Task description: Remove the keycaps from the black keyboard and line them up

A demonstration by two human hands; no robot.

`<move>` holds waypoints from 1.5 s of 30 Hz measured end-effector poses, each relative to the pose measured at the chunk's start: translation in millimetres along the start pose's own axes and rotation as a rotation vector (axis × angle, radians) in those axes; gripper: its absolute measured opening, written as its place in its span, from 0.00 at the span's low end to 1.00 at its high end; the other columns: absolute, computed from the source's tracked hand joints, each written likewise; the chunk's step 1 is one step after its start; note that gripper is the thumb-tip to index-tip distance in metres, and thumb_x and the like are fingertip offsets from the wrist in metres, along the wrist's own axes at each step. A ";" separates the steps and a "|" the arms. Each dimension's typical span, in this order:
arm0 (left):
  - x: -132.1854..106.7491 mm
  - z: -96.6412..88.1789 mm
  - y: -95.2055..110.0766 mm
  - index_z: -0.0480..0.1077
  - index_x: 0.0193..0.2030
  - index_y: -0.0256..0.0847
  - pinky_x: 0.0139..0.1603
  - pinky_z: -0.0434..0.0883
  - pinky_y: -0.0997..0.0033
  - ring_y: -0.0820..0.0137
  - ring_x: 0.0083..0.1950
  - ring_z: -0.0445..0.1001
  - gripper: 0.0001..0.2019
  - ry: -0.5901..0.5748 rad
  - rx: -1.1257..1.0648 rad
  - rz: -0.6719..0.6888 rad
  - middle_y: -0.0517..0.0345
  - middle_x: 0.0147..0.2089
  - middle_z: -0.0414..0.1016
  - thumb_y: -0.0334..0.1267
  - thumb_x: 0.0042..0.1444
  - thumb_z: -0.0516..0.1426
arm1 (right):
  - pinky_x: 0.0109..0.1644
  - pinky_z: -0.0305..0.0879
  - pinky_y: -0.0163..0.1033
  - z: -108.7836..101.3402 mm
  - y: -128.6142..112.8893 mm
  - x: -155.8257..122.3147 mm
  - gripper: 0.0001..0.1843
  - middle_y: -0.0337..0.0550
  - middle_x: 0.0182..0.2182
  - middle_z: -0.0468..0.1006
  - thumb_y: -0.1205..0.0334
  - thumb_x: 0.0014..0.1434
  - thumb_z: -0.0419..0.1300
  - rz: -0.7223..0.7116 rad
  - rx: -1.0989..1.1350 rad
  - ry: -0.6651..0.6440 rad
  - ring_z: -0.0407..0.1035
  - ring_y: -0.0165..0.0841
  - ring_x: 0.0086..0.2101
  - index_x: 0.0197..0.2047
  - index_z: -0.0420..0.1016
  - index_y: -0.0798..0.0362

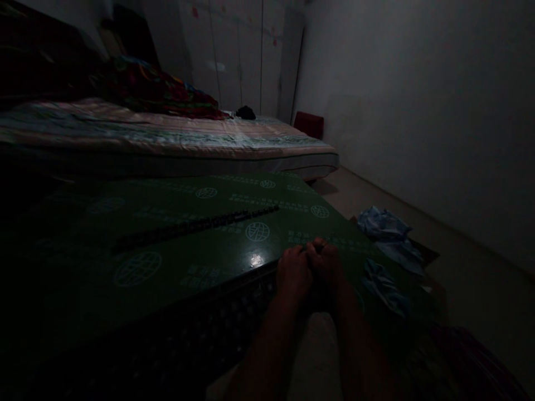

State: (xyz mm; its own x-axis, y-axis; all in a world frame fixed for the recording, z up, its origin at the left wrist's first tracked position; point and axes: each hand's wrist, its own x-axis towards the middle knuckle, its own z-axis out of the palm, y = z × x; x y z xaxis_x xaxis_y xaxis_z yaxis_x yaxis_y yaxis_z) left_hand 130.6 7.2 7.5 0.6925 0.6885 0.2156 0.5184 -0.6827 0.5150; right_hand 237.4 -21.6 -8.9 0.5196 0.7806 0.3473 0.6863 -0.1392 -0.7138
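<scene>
A dark computer keyboard (pixel 217 312) lies slantwise along the near side of a green board (pixel 225 250) printed with white globe marks and lettering. My left hand (pixel 295 270) curls closed over the far edge of the keyboard near its right end. Right beside it, touching or nearly so, is my right hand (pixel 326 262), its fingers bent and pinched together at the same corner. Whatever lies between those fingertips is too dark and too covered to make out. Farther back on the board stretches a long thin row of small dark pieces (pixel 196 225) resembling keycaps.
Beyond the board stands a bed (pixel 234 136) with a striped sheet and a red patterned blanket (pixel 167 92). Crumpled light-blue cloth (pixel 388 234) and a darker blue cloth (pixel 384 287) lie at the right. A bare wall (pixel 418 106) rises on that side. The room is dim.
</scene>
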 end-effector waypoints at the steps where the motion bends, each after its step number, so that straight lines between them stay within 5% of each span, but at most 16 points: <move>1: 2.0 -0.1 1.9 0.71 0.44 0.38 0.47 0.64 0.61 0.60 0.46 0.66 0.14 -0.001 0.014 -0.023 0.47 0.44 0.71 0.30 0.55 0.47 | 0.24 0.54 0.31 0.5 0.3 0.2 0.15 0.34 0.15 0.61 0.54 0.53 0.48 0.007 0.011 0.003 0.60 0.27 0.20 0.19 0.58 0.51; 14: 7.1 3.6 11.5 0.71 0.34 0.40 0.40 0.64 0.59 0.58 0.44 0.66 0.10 0.076 0.094 -0.145 0.47 0.41 0.71 0.32 0.55 0.48 | 0.24 0.55 0.33 1.2 -3.6 0.5 0.15 0.35 0.15 0.61 0.53 0.51 0.49 0.098 0.203 0.079 0.58 0.28 0.19 0.18 0.56 0.50; 20: 4.9 9.3 9.7 0.68 0.35 0.37 0.44 0.64 0.56 0.55 0.46 0.65 0.08 0.098 0.099 -0.140 0.45 0.41 0.71 0.30 0.54 0.49 | 0.24 0.55 0.32 -4.3 -2.3 -1.0 0.18 0.32 0.14 0.58 0.51 0.54 0.48 0.125 0.302 0.277 0.56 0.27 0.19 0.18 0.56 0.51; 24: 4.1 11.2 3.8 0.68 0.34 0.39 0.43 0.64 0.60 0.60 0.43 0.67 0.07 0.210 -0.021 -0.139 0.49 0.38 0.72 0.31 0.54 0.49 | 0.25 0.60 0.32 -4.4 0.7 -1.4 0.17 0.35 0.18 0.65 0.49 0.54 0.50 0.189 0.383 0.321 0.62 0.28 0.21 0.25 0.64 0.53; 28: 4.3 1.8 4.2 0.68 0.33 0.40 0.42 0.66 0.66 0.66 0.39 0.70 0.06 0.289 -0.337 -0.161 0.56 0.35 0.73 0.32 0.54 0.50 | 0.32 0.66 0.36 -2.7 0.9 -2.4 0.17 0.44 0.30 0.75 0.51 0.53 0.53 0.158 0.456 0.222 0.70 0.33 0.28 0.40 0.70 0.54; 34: 4.3 -24.1 3.0 0.71 0.31 0.38 0.34 0.69 0.72 0.69 0.33 0.74 0.07 0.314 -0.942 -0.393 0.60 0.29 0.75 0.36 0.42 0.59 | 0.38 0.67 0.37 -13.7 -15.0 -11.0 0.16 0.47 0.38 0.77 0.55 0.54 0.53 0.017 0.418 0.027 0.71 0.36 0.37 0.41 0.74 0.54; 38: -1.8 -34.1 -11.9 0.70 0.34 0.36 0.31 0.68 0.73 0.70 0.30 0.74 0.15 0.222 -1.138 -0.495 0.58 0.29 0.75 0.36 0.36 0.63 | 0.34 0.67 0.35 -23.1 -31.9 -18.1 0.14 0.43 0.34 0.79 0.56 0.52 0.56 -0.021 0.465 -0.200 0.72 0.35 0.33 0.39 0.76 0.52; 45: -24.0 -55.5 -26.0 0.68 0.37 0.36 0.26 0.65 0.78 0.75 0.25 0.72 0.20 0.060 -1.278 -0.562 0.61 0.27 0.74 0.32 0.33 0.64 | 0.34 0.66 0.35 -28.6 -49.7 -21.5 0.15 0.41 0.34 0.79 0.59 0.53 0.56 -0.114 0.456 -0.412 0.72 0.34 0.32 0.42 0.77 0.50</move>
State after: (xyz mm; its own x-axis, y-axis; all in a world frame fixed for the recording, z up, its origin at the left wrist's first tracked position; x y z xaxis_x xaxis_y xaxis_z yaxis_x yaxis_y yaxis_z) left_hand 72.6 22.0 35.0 0.5081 0.8236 -0.2520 -0.1166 0.3557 0.9273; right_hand 206.7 -48.9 36.5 0.1544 0.9589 0.2382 0.3922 0.1618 -0.9055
